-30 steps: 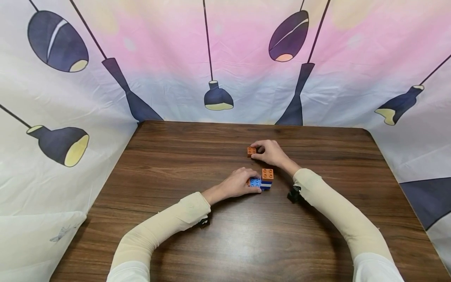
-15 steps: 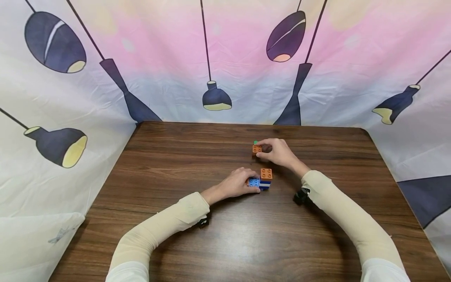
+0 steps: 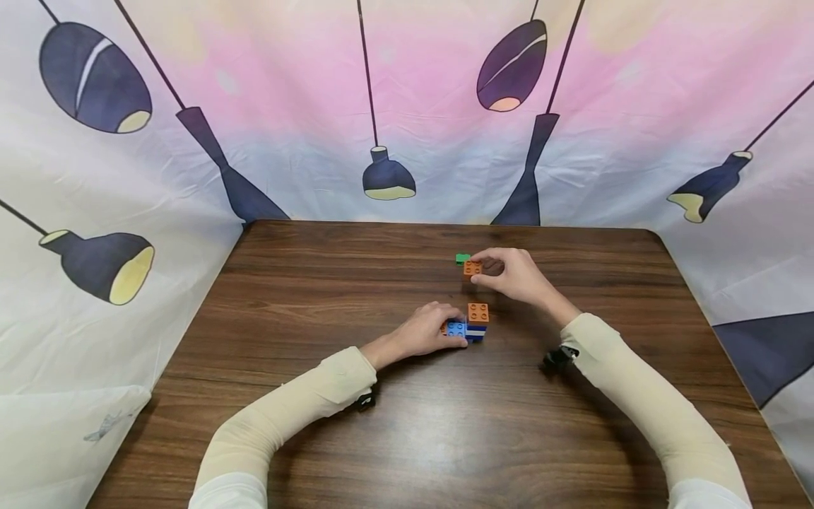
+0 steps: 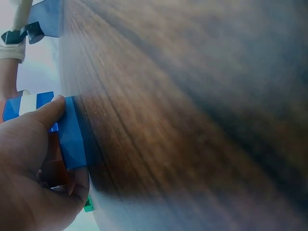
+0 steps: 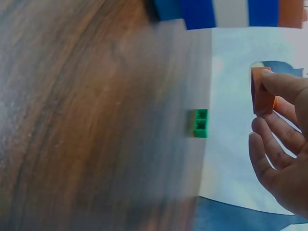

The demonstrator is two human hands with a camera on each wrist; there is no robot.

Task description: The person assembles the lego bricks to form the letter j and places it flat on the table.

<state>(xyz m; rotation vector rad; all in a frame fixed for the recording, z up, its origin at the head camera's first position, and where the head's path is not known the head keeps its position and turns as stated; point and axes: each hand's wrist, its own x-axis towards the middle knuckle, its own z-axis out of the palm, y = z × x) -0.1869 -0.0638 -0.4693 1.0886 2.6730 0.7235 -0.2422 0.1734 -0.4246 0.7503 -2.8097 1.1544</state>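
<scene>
My left hand point(image 3: 422, 331) grips a built block of toy bricks standing on the table, thumb and fingers on opposite sides of its low light-blue brick point(image 3: 456, 329). Next to that brick rises a stack of blue, white and blue layers, topped by an orange brick point(image 3: 478, 312). Another orange brick point(image 4: 54, 166), mostly covered by the hand, shows in the left wrist view. Farther back, my right hand point(image 3: 520, 277) pinches a loose orange brick point(image 5: 263, 91) between thumb and fingertips, held above the table. Behind it lies a small green brick point(image 3: 462, 259).
The dark wood-grain table point(image 3: 356, 438) carries everything. A patterned cloth point(image 3: 305, 106) with printed lamps hangs right behind its far edge and along the sides. Black wrist cameras sit under both sleeves.
My right hand has moved rightwards with the orange brick, uncovering the green brick behind it. My left hand stays on the block of bricks.
</scene>
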